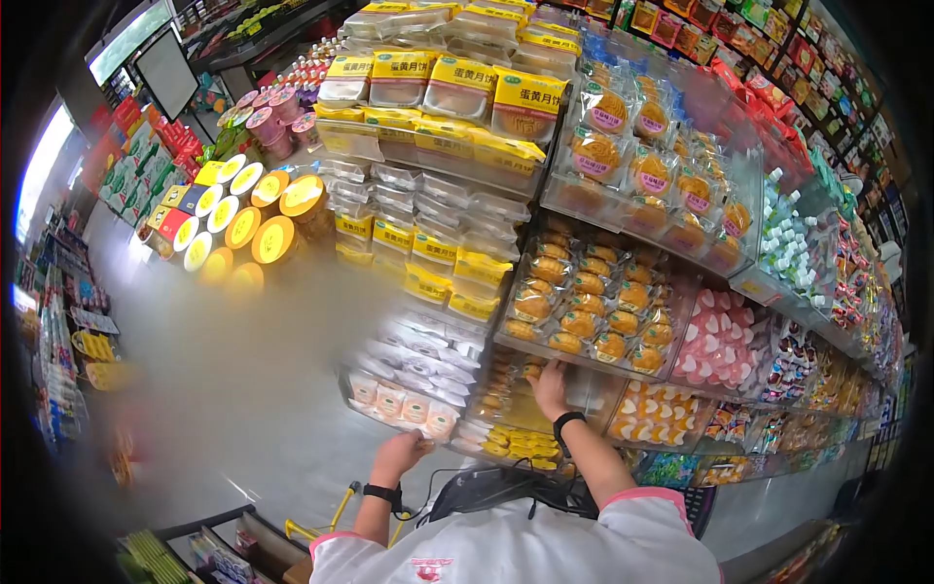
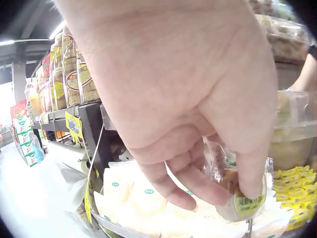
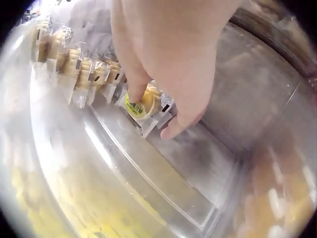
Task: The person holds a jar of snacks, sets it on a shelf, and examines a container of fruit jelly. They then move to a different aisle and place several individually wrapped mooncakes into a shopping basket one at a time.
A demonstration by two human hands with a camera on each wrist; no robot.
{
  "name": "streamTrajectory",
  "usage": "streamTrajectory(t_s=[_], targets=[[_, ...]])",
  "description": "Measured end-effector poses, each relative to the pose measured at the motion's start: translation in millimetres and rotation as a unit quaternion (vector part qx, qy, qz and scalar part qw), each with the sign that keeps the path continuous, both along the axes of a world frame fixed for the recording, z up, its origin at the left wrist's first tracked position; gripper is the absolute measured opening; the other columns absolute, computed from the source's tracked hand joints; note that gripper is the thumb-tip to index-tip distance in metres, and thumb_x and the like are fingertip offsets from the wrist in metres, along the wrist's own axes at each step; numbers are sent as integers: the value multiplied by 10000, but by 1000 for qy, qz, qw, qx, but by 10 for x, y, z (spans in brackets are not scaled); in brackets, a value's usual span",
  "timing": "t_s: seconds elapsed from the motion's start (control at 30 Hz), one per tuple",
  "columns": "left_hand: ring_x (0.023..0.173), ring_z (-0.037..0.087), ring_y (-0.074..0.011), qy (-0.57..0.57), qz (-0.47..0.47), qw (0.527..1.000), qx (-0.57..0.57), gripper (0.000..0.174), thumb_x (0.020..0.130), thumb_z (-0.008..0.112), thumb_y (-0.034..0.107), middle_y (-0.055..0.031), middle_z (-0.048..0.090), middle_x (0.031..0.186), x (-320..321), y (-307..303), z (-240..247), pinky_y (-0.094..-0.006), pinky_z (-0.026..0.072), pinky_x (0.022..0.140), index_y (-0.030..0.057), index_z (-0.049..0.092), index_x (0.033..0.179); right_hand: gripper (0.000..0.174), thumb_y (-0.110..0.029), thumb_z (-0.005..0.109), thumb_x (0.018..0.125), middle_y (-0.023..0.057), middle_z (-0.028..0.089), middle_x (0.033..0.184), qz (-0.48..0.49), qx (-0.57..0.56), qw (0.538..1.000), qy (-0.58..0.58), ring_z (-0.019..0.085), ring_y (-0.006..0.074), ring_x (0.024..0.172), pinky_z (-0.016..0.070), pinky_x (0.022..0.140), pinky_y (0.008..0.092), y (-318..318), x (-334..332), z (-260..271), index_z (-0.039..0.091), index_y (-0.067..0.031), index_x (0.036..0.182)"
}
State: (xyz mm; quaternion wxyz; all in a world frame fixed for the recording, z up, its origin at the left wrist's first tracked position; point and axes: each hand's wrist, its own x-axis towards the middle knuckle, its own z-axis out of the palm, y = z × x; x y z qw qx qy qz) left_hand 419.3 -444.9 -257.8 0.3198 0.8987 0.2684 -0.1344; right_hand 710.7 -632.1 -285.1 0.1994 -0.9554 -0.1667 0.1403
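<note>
My left hand is at the front of a low bin of white-wrapped cakes. Between its thumb and fingers it pinches a clear-wrapped mooncake with a yellow-green label. My right hand reaches into a clear plastic bin on the lower shelf. There, its thumb and fingers grip another wrapped mooncake with a yellow-green label, standing at the end of a row. Several more wrapped mooncakes line up beside it.
Above the right hand is a bin of golden wrapped mooncakes. Yellow packets fill the tray below. Boxed yellow-labelled mooncakes are stacked higher up. Pink-and-white sweets lie to the right, and a yellow-framed cart stands near my body.
</note>
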Motion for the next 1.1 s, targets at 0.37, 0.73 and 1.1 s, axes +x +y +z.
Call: streamTrajectory(t_s=[0.37, 0.73, 1.1], targets=[[790, 617, -335, -6, -15, 1000, -24, 282, 705, 708, 211, -161, 646, 827, -13, 4, 52, -411, 491, 688, 43, 601, 905, 684, -214, 722, 709, 311, 417, 1250, 30, 40, 997, 57, 438, 412, 1137, 365, 977, 418, 173, 65, -161, 398, 133, 1201], [819, 609, -342, -26, -24, 999, -28, 281, 707, 716, 193, -161, 643, 851, -35, -43, -38, -412, 484, 689, 47, 594, 915, 661, -218, 719, 709, 297, 435, 1225, 8, 60, 998, 14, 448, 423, 1122, 404, 931, 432, 131, 93, -451, 400, 84, 1203], [809, 619, -334, -44, -52, 997, -41, 320, 706, 732, 219, -161, 647, 858, -36, -50, -7, -398, 486, 689, 35, 600, 932, 441, -471, 643, 763, 116, 655, 894, 159, -197, 965, -65, 637, 272, 847, 519, 676, 393, 143, 323, -348, 679, -48, 878]])
